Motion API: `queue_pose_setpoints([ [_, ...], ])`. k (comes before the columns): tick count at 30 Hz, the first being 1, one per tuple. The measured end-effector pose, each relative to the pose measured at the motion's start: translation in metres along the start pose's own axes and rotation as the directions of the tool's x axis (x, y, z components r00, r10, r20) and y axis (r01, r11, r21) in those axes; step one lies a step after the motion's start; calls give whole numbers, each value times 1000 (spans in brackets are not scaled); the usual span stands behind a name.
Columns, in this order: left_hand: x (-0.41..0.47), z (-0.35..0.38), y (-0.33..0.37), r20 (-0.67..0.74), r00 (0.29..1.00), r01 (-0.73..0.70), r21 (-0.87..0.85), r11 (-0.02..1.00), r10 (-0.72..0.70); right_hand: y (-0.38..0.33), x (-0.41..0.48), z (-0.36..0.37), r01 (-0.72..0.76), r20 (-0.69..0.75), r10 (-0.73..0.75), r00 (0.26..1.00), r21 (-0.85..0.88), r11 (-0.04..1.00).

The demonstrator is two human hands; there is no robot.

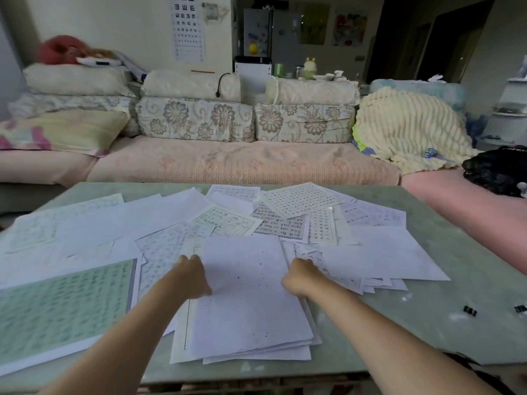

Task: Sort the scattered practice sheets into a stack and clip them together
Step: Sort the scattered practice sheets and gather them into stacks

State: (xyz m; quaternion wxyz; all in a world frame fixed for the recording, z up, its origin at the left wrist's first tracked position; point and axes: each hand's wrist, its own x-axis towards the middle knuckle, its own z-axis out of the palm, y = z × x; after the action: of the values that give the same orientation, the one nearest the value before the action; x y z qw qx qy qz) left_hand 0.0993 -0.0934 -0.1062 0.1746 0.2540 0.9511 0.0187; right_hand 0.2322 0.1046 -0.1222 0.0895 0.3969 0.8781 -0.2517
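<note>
1 stack (248, 303) between left grip (191, 277), right grip (299, 277)

— What's behind the table (456, 332)?
— A pink-covered sofa (242, 163). Floral cushions (196, 121) stand against its back, and a cream ribbed blanket (407, 129) is heaped at its right end.
— And on the wall?
— An eye chart (186, 27). Right of it stands a grey refrigerator (271, 32), with a green cup (278, 69) on the ledge below.
</note>
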Motion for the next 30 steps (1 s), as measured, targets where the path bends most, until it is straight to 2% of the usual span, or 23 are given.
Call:
queue_pose_setpoints([
  [2,3,4,3,-62,995,-75,-31,997,73,1,1,3,35,-10,-35,999,-27,999],
  [6,4,2,18,-43,988,-149,16,989,149,12,2,-12,130,-71,-129,989,7,991],
  [8,6,0,32,-123,973,-197,0,980,195,23,6,-26,189,-144,-187,972,5,982],
  [12,12,-1,79,-293,892,-409,-199,891,344,58,12,-60,141,-261,-147,954,-39,989],
  [16,24,11,140,-316,791,-590,-164,790,524,107,20,-77,41,-197,-74,978,-170,985],
  [20,42,25,203,-231,775,-622,-111,775,588,153,32,-77,-3,-98,-20,995,-226,974],
  [25,75,35,250,-145,806,-581,-4,814,574,182,42,-84,119,-199,-162,966,-215,969],
  [28,94,37,266,-157,813,-560,54,827,561,196,51,-91,195,-241,-247,938,-219,956],
  [30,105,37,276,-186,809,-554,78,829,558,204,58,-94,231,-255,-263,930,-152,961],
])
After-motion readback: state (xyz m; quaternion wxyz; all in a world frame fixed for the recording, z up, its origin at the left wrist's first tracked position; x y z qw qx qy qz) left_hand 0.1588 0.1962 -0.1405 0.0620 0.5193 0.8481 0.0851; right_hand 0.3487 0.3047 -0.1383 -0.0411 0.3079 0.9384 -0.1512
